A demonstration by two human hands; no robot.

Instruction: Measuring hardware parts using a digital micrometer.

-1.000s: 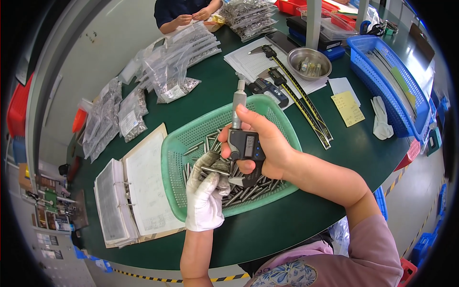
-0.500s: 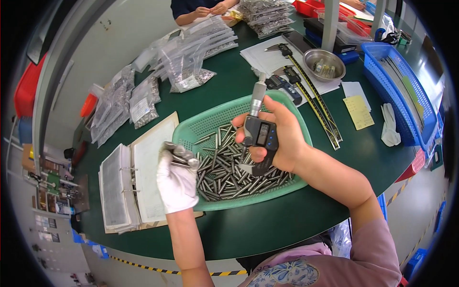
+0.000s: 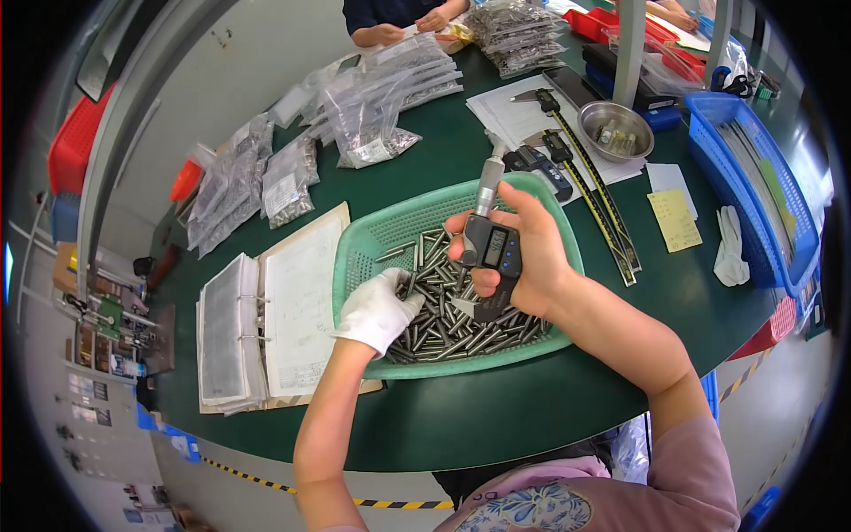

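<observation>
While the open binder (image 3: 266, 324) lies left of the green basket (image 3: 372, 244), the gloved left hand (image 3: 379, 309) is seen inside that basket, fingers curled onto the metal pins (image 3: 443, 324); whether one is pinched cannot be told. At the basket's right half, the digital micrometer (image 3: 489, 253) is grasped by the right hand (image 3: 523, 257). A single pin should be seated squarely between the anvils and closed on gently.
</observation>
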